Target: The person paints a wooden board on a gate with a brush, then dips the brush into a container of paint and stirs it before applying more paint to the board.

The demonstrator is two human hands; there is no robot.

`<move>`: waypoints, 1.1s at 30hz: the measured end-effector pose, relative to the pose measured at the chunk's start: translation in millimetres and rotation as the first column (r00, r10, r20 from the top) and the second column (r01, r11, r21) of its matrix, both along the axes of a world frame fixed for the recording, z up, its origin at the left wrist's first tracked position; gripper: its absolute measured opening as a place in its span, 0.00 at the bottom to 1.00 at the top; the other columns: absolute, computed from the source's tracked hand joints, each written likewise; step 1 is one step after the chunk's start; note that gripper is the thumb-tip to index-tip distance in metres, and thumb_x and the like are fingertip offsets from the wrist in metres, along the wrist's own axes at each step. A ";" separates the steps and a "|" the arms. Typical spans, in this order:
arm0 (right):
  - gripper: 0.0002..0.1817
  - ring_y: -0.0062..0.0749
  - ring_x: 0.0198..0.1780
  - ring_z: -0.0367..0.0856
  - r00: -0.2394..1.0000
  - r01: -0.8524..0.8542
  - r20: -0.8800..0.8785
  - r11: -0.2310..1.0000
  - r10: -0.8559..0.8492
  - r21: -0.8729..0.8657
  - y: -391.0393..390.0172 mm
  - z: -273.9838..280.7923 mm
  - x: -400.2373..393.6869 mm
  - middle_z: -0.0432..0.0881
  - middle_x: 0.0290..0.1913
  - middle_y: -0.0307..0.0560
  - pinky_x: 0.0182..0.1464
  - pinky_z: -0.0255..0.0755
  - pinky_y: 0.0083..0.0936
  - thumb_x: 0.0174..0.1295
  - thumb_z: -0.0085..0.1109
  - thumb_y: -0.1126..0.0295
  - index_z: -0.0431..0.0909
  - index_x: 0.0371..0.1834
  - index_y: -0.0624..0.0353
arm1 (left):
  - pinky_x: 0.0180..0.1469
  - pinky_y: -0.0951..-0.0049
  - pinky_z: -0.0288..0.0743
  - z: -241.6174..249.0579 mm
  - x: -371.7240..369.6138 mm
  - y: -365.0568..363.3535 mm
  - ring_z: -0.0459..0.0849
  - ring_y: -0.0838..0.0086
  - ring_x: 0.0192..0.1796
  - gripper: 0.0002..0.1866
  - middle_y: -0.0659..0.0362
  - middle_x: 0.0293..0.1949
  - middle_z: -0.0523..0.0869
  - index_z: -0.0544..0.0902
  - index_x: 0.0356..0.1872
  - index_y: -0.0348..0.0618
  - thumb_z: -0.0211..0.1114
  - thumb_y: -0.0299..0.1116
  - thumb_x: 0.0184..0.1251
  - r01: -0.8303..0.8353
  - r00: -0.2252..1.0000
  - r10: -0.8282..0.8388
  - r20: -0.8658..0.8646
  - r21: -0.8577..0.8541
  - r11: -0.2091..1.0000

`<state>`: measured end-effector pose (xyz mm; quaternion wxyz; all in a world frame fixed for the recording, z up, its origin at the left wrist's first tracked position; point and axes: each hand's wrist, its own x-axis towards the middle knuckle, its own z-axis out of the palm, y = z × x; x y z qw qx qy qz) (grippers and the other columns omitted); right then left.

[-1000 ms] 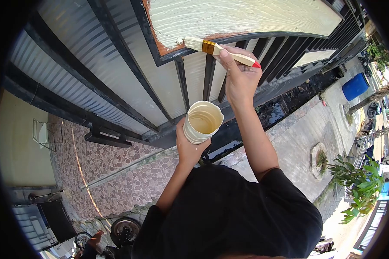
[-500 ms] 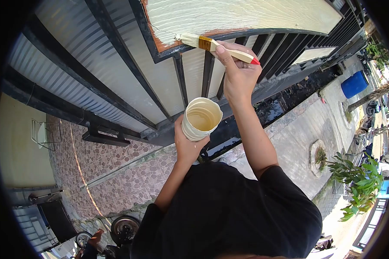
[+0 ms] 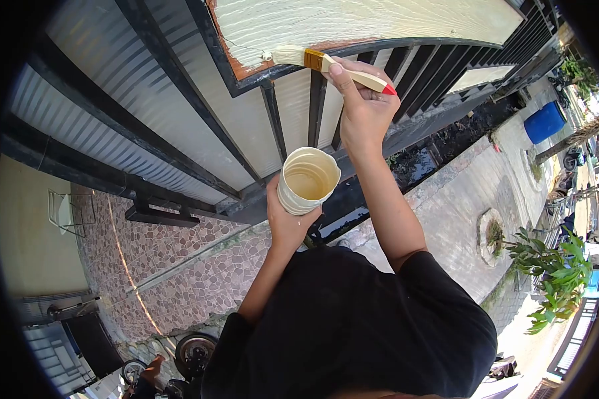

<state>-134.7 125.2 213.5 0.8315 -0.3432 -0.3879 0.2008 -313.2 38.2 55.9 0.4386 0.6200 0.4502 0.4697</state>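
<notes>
My right hand (image 3: 366, 110) is closed around the pale handle of a paintbrush (image 3: 316, 61) with a red tip and a gold-coloured ferrule. Its cream-coated bristles touch the lower left corner of a wood-grained panel (image 3: 366, 23). Most of that panel is cream, while reddish brown shows along its lower and left edges. Lower down, my left hand (image 3: 287, 223) grips a cream plastic cup (image 3: 299, 203) with an uneven rim. Pale paint lies in the bottom of the cup, which tilts slightly toward me.
Black metal gate bars (image 3: 193, 100) run beside and below the panel. A dark drainage channel (image 3: 422, 166) lies beneath the gate, alongside concrete paving (image 3: 439, 219). Stone-patterned tiles (image 3: 206, 266) cover the ground at left. Farther off are a blue barrel (image 3: 544, 122) and a leafy plant (image 3: 556, 276).
The brush and my right hand have shifted slightly, with the bristles still at the panel's corner. The whole view has moved a little. The cup remains in my left hand.
</notes>
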 end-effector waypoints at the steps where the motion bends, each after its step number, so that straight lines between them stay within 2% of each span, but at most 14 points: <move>1: 0.10 0.28 0.51 0.93 0.999 0.052 0.012 0.999 -0.052 -0.003 0.2 -0.7 4.1 0.95 0.51 0.54 0.58 0.87 0.25 0.70 0.81 0.77 0.90 0.50 0.69 | 0.73 0.55 0.79 0.3 -0.3 -0.2 0.86 0.55 0.70 0.53 0.46 0.67 0.84 0.69 0.78 0.38 0.91 0.27 0.48 0.002 1.000 -0.002 0.005 -0.007 1.000; 7: 0.11 0.30 0.51 0.94 0.985 0.165 -0.057 0.986 -0.165 0.005 -6.1 -3.1 27.1 0.95 0.50 0.56 0.58 0.89 0.25 0.70 0.81 0.77 0.90 0.50 0.71 | 0.73 0.56 0.79 -1.3 -1.0 1.2 0.86 0.56 0.70 0.53 0.46 0.67 0.84 0.68 0.78 0.38 0.89 0.27 0.49 0.007 1.000 -0.007 0.011 0.006 1.000; 12: 0.10 0.29 0.52 0.94 1.000 0.010 0.018 0.999 -0.011 0.050 -10.0 2.6 -1.0 0.95 0.50 0.55 0.58 0.88 0.25 0.70 0.81 0.78 0.91 0.49 0.69 | 0.72 0.56 0.79 -0.8 1.3 2.4 0.87 0.56 0.69 0.52 0.46 0.66 0.84 0.68 0.78 0.37 0.89 0.27 0.50 0.002 1.000 -0.002 0.006 -0.009 1.000; 15: 0.10 0.29 0.52 0.93 0.996 0.059 0.064 0.998 -0.061 0.019 -1.7 -0.2 8.6 0.95 0.50 0.54 0.58 0.88 0.24 0.70 0.81 0.78 0.91 0.50 0.69 | 0.72 0.56 0.79 1.0 3.5 4.6 0.87 0.56 0.69 0.52 0.46 0.66 0.84 0.69 0.77 0.37 0.89 0.27 0.50 0.005 1.000 -0.005 0.016 0.015 1.000; 17: 0.10 0.30 0.51 0.94 0.980 0.188 0.070 0.982 -0.186 -0.021 -1.0 0.9 24.7 0.94 0.49 0.54 0.57 0.89 0.26 0.70 0.80 0.78 0.90 0.50 0.71 | 0.72 0.56 0.79 0.5 3.5 4.1 0.87 0.57 0.68 0.52 0.46 0.66 0.84 0.69 0.77 0.37 0.89 0.27 0.50 0.003 1.000 -0.004 0.026 0.024 1.000; 18: 0.10 0.30 0.51 0.94 0.980 0.188 0.071 0.982 -0.186 -0.022 -2.3 1.6 32.5 0.94 0.49 0.54 0.57 0.89 0.26 0.70 0.80 0.78 0.90 0.50 0.71 | 0.71 0.56 0.79 -1.0 2.7 4.4 0.87 0.56 0.68 0.52 0.46 0.66 0.84 0.69 0.78 0.37 0.89 0.27 0.50 0.005 1.000 -0.006 0.025 0.027 1.000; 22: 0.10 0.33 0.48 0.94 0.953 0.297 -0.066 0.954 -0.295 0.031 -7.1 0.8 60.5 0.93 0.48 0.56 0.57 0.92 0.31 0.73 0.77 0.78 0.87 0.49 0.74 | 0.71 0.57 0.79 -1.8 2.2 4.3 0.87 0.56 0.68 0.52 0.47 0.66 0.84 0.69 0.78 0.37 0.89 0.27 0.49 0.005 1.000 -0.005 0.019 0.025 1.000; 24: 0.12 0.33 0.47 0.95 0.898 0.433 -0.115 0.899 -0.425 0.058 -12.5 3.6 67.2 0.92 0.48 0.59 0.55 0.94 0.30 0.75 0.76 0.76 0.85 0.50 0.77 | 0.71 0.57 0.79 -1.8 2.5 5.4 0.87 0.56 0.68 0.52 0.47 0.65 0.85 0.69 0.78 0.37 0.90 0.27 0.49 0.001 1.000 -0.002 0.017 0.028 1.000; 25: 0.12 0.34 0.45 0.96 0.859 0.511 -0.083 0.858 -0.506 0.056 -13.5 5.4 70.5 0.92 0.45 0.61 0.52 0.95 0.28 0.75 0.76 0.76 0.83 0.46 0.77 | 0.72 0.57 0.79 -1.7 2.9 5.7 0.87 0.57 0.68 0.53 0.47 0.65 0.85 0.69 0.78 0.37 0.90 0.27 0.49 -0.003 1.000 0.003 0.016 0.030 1.000; 29: 0.13 0.37 0.42 0.97 0.791 0.610 0.020 0.791 -0.611 0.042 -14.3 10.6 76.2 0.92 0.42 0.63 0.49 0.95 0.27 0.76 0.76 0.75 0.80 0.39 0.71 | 0.72 0.57 0.79 1.1 4.2 5.2 0.87 0.57 0.68 0.52 0.47 0.65 0.85 0.69 0.77 0.37 0.90 0.27 0.49 0.006 1.000 -0.006 -0.001 0.032 0.999; 32: 0.13 0.39 0.42 0.98 0.773 0.625 0.065 0.775 -0.631 0.096 -6.5 6.4 77.1 0.92 0.40 0.62 0.48 0.96 0.28 0.75 0.76 0.76 0.80 0.38 0.73 | 0.72 0.56 0.78 4.4 6.8 5.3 0.87 0.58 0.68 0.52 0.47 0.65 0.85 0.69 0.77 0.37 0.89 0.27 0.50 0.028 0.998 -0.029 0.055 0.031 0.999; 33: 0.13 0.37 0.42 0.98 0.732 0.663 0.130 0.743 -0.669 0.094 -4.7 2.9 80.1 0.92 0.40 0.61 0.48 0.94 0.26 0.75 0.76 0.76 0.80 0.37 0.72 | 0.72 0.56 0.78 5.3 7.3 4.9 0.87 0.58 0.68 0.51 0.47 0.65 0.85 0.69 0.77 0.37 0.89 0.27 0.50 0.031 0.997 -0.032 0.069 0.023 0.999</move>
